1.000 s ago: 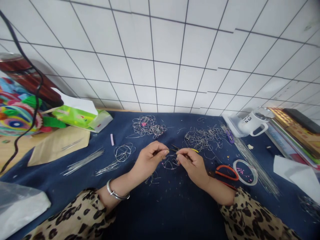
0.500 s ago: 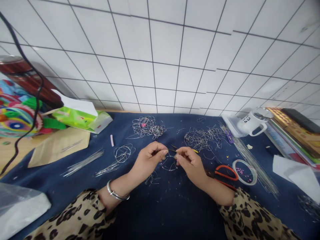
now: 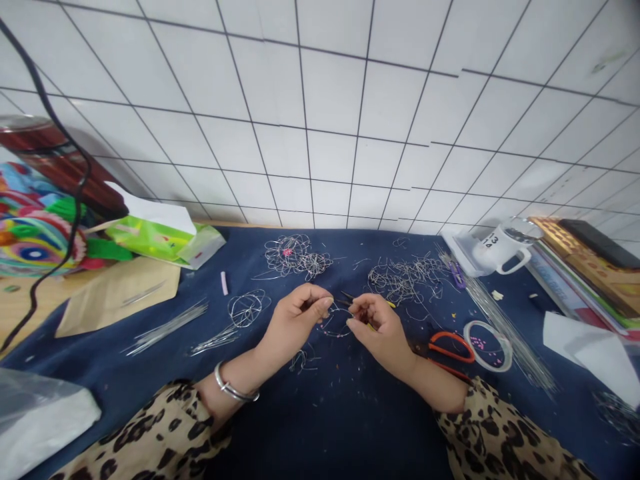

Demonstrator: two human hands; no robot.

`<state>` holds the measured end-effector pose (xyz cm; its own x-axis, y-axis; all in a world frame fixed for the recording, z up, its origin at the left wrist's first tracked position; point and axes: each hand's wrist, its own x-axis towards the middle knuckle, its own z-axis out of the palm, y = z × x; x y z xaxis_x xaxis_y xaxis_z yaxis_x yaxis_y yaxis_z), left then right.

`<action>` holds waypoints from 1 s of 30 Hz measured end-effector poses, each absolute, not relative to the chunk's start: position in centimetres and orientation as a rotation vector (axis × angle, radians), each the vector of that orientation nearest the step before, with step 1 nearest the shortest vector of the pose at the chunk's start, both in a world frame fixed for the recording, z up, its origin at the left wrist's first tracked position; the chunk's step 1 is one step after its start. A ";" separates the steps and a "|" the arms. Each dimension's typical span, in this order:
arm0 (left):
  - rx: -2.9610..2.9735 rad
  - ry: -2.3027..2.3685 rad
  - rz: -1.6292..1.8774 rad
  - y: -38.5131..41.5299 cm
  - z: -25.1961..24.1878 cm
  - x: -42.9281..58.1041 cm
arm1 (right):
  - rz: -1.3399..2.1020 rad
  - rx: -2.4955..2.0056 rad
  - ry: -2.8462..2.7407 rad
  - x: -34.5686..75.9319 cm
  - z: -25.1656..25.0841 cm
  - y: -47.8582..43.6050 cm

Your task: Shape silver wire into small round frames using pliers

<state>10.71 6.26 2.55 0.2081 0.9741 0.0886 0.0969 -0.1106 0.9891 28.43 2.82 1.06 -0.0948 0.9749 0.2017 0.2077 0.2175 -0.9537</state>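
Observation:
Between my hands is a thin wire ring with small pink beads [image 3: 340, 335], its lower curve showing just above the blue cloth. My left hand [image 3: 300, 320] is closed, thumb and forefinger pinching the left side of the ring. Curled at the ring's right side, my right hand [image 3: 383, 331] has its thumb tip against the wire; the exact grip is partly hidden. Behind the hands lie pliers with dark jaws [image 3: 347, 295] and a bit of yellow handle. Short wire scraps [image 3: 303, 360] rest below my left hand.
Tangled wire [image 3: 407, 277] and coiled wire flowers [image 3: 293, 255] lie behind. At right are orange-handled scissors [image 3: 453, 347], a round bead dish [image 3: 510, 347], straight wires [image 3: 515, 333] and a white mug [image 3: 505, 247]. Wire bundles [image 3: 167, 327] and a plastic bag [image 3: 45, 420] are left.
My right thumb and forefinger have loosened a little and parted slightly. The ring has shifted slightly left and up with my left hand. The view tilts a touch.

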 end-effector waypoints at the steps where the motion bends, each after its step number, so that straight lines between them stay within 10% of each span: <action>1: 1.446 1.083 1.080 6.3 2.5 10.7 | 0.985 -1.169 -1.516 28.4 1.0 2.8; 30: 1.439 1.044 1.104 6.7 2.7 10.4 | 1.255 -1.137 -1.345 29.3 1.3 3.5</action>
<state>10.44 6.66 2.66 0.2100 0.9713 0.1113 0.0562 -0.1256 0.9905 29.27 3.46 1.34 -0.1272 0.9910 0.0411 0.0274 0.0450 -0.9986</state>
